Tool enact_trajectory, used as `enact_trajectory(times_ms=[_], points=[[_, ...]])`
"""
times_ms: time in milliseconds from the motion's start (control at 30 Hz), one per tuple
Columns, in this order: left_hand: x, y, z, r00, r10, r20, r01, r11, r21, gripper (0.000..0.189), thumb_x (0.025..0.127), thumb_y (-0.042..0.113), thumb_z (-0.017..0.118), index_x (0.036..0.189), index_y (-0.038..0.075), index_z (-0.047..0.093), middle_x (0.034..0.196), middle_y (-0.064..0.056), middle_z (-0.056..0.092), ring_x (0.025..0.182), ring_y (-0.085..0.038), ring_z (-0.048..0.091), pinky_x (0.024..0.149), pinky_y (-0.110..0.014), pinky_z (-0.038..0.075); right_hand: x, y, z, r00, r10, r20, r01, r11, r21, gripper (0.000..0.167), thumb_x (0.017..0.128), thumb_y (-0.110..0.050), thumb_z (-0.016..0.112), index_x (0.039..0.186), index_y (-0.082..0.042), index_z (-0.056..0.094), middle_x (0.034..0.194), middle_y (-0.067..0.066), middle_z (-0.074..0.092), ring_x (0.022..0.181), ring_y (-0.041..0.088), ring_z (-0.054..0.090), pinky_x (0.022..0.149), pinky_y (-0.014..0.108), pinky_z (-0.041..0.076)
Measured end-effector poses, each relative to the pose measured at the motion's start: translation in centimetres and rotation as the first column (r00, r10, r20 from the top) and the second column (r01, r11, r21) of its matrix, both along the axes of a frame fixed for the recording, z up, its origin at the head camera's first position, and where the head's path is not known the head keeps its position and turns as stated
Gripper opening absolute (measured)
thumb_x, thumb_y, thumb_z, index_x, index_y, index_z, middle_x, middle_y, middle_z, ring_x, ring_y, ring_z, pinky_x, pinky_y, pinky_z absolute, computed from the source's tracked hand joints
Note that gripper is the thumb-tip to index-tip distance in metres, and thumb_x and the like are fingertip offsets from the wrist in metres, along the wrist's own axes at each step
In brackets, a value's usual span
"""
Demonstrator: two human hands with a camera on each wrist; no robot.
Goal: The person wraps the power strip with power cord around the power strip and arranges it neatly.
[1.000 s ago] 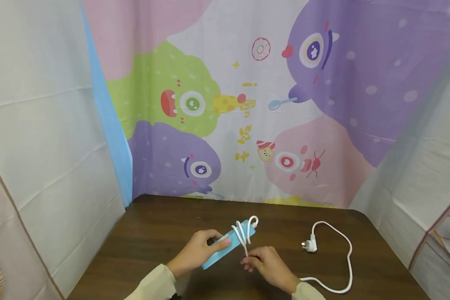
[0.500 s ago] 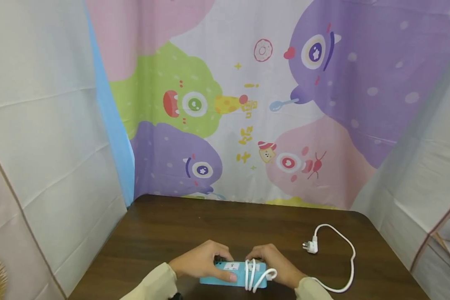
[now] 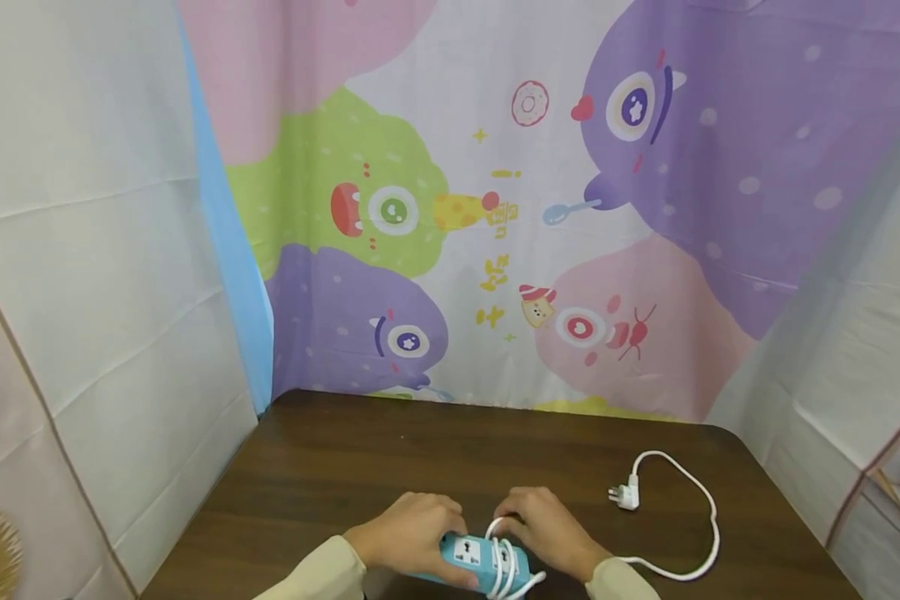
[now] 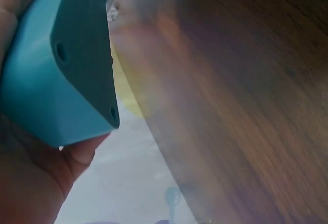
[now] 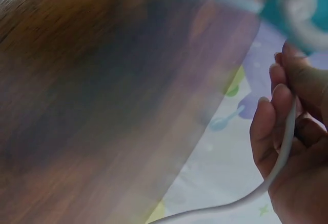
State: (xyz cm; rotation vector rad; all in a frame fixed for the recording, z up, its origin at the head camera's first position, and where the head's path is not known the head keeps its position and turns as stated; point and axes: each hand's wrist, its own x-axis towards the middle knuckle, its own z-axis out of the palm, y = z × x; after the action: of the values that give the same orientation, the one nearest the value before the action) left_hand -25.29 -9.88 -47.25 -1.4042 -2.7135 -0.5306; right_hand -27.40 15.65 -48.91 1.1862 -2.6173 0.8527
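Note:
A blue power strip [image 3: 480, 568] with white socket faces is held near the table's front edge. My left hand [image 3: 412, 537] grips its left end, thumb over the near side. In the left wrist view the teal end of the power strip [image 4: 61, 80] fills the palm side. White cord [image 3: 504, 567] is looped several times round the right end. My right hand [image 3: 543, 529] pinches the cord just behind the strip. In the right wrist view the cord [image 5: 289, 137] runs between the fingers and across the palm.
The rest of the cord [image 3: 712, 533] curves over the dark wooden table [image 3: 330, 450] on the right, ending in a white plug [image 3: 626, 496]. A cartoon-printed curtain [image 3: 495, 358] hangs along the table's back edge, with pale cloth walls [image 3: 120, 292] at both sides.
The strip has gone from slanted to nearly level and come closer to me, then tilted with its right end nearer. My right hand has carried the cord around to the strip's far side.

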Motion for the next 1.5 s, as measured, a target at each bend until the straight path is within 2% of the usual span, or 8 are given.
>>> enact_trajectory(times_ms=[167,333,800,900,1100,1300,1400,1500], points=[[0.1,0.4,-0.1,0.994,0.083,-0.077,-0.085,0.996,-0.027,0.053,0.082,0.073,0.072,0.089,0.020,0.077,0.080,0.019,0.053,0.066,0.006,0.045,0.051,-0.013,0.037,0.7,-0.6,0.9,0.997,-0.053,-0.058,0.053,0.999,-0.001,0.008,0.091,-0.024,0.078,0.087,-0.017,0.077,0.080,-0.016,0.060,0.073,-0.003,0.056,0.065,0.022,0.050],[0.2,0.9,-0.3,0.976,0.157,-0.154,-0.166,0.985,-0.049,0.053,0.079,0.076,0.072,0.083,0.023,0.075,0.077,0.019,0.049,0.063,0.004,0.042,0.048,-0.015,0.035,1.2,-1.0,1.4,0.988,-0.127,-0.088,0.129,0.992,0.010,0.008,0.091,-0.022,0.080,0.086,-0.015,0.078,0.077,-0.016,0.056,0.070,-0.003,0.051,0.061,0.022,0.048],[0.6,1.7,-0.8,0.919,0.297,-0.259,-0.324,0.943,-0.071,0.063,0.080,0.078,0.068,0.086,0.016,0.076,0.077,0.011,0.054,0.064,-0.004,0.040,0.044,-0.020,0.033,1.7,-1.3,1.7,0.972,-0.211,-0.103,0.215,0.976,0.027,0.007,0.093,-0.016,0.077,0.091,-0.009,0.079,0.080,-0.013,0.056,0.071,-0.001,0.053,0.063,0.024,0.049],[0.4,1.5,-1.1,0.897,0.345,-0.275,-0.372,0.926,-0.054,0.062,0.082,0.076,0.068,0.084,0.015,0.074,0.077,0.009,0.054,0.065,-0.006,0.041,0.044,-0.022,0.033,1.8,-1.3,1.8,0.968,-0.236,-0.087,0.235,0.972,-0.013,0.006,0.091,-0.015,0.080,0.088,-0.009,0.079,0.080,-0.011,0.062,0.071,0.000,0.055,0.061,0.023,0.049],[-0.8,0.3,-1.9,0.826,0.485,-0.288,-0.501,0.865,0.022,0.060,0.084,0.075,0.067,0.081,0.015,0.067,0.076,0.006,0.051,0.066,-0.010,0.044,0.047,-0.026,0.034,2.0,-1.5,1.6,0.975,-0.208,-0.080,0.201,0.976,-0.084,0.004,0.092,-0.014,0.078,0.091,-0.010,0.080,0.085,-0.007,0.070,0.076,0.001,0.061,0.066,0.025,0.053],[-1.5,-0.4,-2.1,0.787,0.563,-0.252,-0.538,0.827,0.165,0.059,0.084,0.073,0.069,0.082,0.014,0.065,0.074,0.008,0.046,0.063,-0.008,0.039,0.046,-0.025,0.031,2.2,-1.7,1.3,0.979,-0.161,-0.124,0.141,0.977,-0.157,0.007,0.095,-0.011,0.073,0.089,-0.012,0.076,0.078,-0.013,0.061,0.069,-0.003,0.055,0.062,0.022,0.049],[-1.7,-0.4,-2.0,0.766,0.599,-0.234,-0.560,0.800,0.215,0.059,0.084,0.072,0.070,0.085,0.013,0.066,0.073,0.008,0.045,0.062,-0.008,0.039,0.045,-0.025,0.031,2.1,-1.7,1.1,0.983,-0.152,-0.098,0.130,0.971,-0.198,0.012,0.096,-0.011,0.072,0.086,-0.016,0.072,0.073,-0.014,0.054,0.064,-0.003,0.051,0.058,0.020,0.047],[-1.6,-0.3,-1.8,0.758,0.624,-0.191,-0.577,0.778,0.250,0.059,0.084,0.073,0.068,0.086,0.014,0.066,0.073,0.008,0.044,0.061,-0.008,0.039,0.045,-0.026,0.032,2.1,-1.7,1.0,0.988,-0.146,-0.058,0.128,0.964,-0.233,0.011,0.096,-0.010,0.072,0.087,-0.017,0.072,0.074,-0.012,0.056,0.064,-0.003,0.053,0.057,0.020,0.048]])
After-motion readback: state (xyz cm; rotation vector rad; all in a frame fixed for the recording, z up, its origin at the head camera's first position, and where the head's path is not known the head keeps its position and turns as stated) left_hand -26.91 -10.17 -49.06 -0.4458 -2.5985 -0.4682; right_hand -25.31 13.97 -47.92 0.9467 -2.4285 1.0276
